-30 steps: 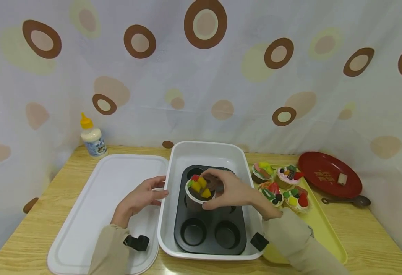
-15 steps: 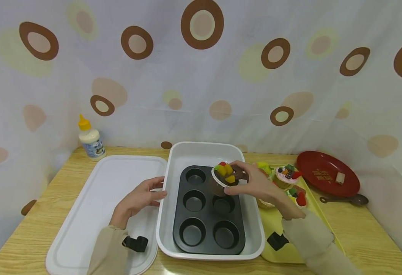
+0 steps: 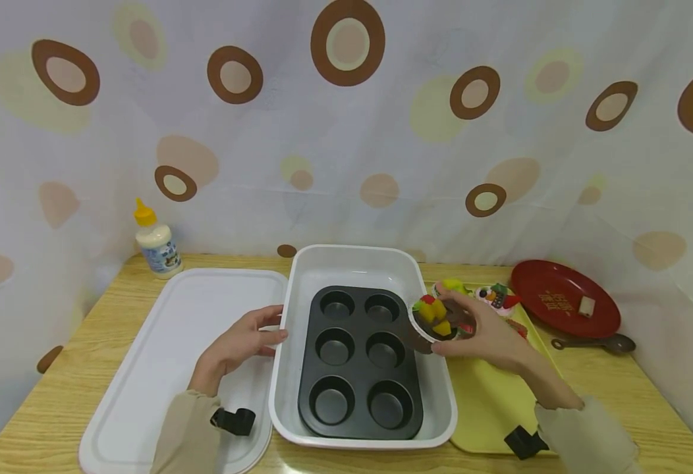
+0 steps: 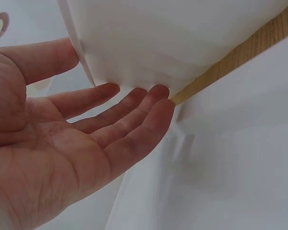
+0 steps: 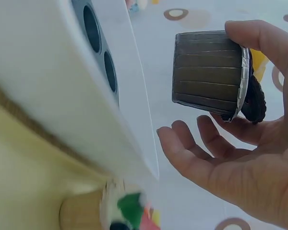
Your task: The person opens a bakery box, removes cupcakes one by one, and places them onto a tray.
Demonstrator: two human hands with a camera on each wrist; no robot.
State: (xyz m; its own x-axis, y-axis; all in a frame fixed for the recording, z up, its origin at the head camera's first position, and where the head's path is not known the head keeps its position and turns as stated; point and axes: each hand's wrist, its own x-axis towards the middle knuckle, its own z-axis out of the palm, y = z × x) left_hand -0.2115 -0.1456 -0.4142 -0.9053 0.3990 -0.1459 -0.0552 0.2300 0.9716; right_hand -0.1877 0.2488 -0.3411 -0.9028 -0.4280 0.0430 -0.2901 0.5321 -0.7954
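My right hand (image 3: 489, 339) pinches a cupcake (image 3: 432, 322) topped with yellow fruit pieces, a red berry and chocolate. The right wrist view shows the dark pleated cup (image 5: 206, 72) in the air, its rim between thumb and index finger; the other fingers spread loose below. It hovers at the right rim of a white bin (image 3: 284, 395). Inside the bin lies a black muffin tin (image 3: 360, 366), all its cups bare. At the bin's left side is my left hand (image 3: 242, 345), fingers nearly straight, fingertips (image 4: 158, 91) right at the outer wall and thumb by the rim.
A yellow tray (image 3: 489, 408) with several decorated cupcakes (image 3: 497, 296) stands right of the bin, partly behind my right hand. Beyond it are a red plate (image 3: 530, 283) and a dark spoon (image 3: 619, 343). To the left lie a white tray (image 3: 163, 355) and a yellow-capped bottle (image 3: 159, 247).
My right hand has carried the cupcake rightward, from above the muffin tin to the bin's right rim beside the yellow tray. My left hand stays at the bin's left side.
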